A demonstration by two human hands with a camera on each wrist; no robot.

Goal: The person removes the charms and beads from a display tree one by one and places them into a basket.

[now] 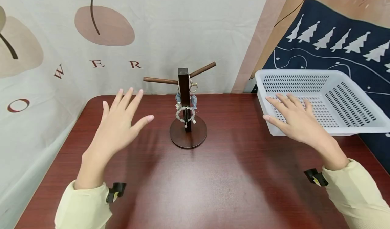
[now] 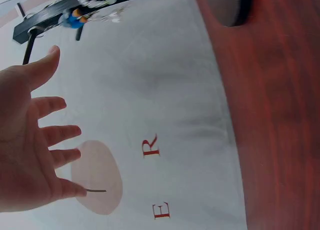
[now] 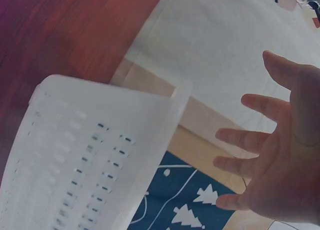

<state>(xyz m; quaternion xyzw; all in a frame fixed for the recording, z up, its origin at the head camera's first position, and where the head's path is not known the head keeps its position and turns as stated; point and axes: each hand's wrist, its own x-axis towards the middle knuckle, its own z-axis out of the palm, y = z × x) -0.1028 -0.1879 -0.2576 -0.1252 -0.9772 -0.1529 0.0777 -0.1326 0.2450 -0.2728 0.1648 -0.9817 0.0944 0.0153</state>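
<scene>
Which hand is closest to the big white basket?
The right hand: in the head view, its fingers overlap the white basket, while the left hand is across on the jewelry stand's other side.

Dark wooden stand is placed upright on table | pale beaded bracelet is hung on it, below blue charms | white slotted basket is set at right

Red letters on the pale hanging cloth: O; W; E; R
</scene>
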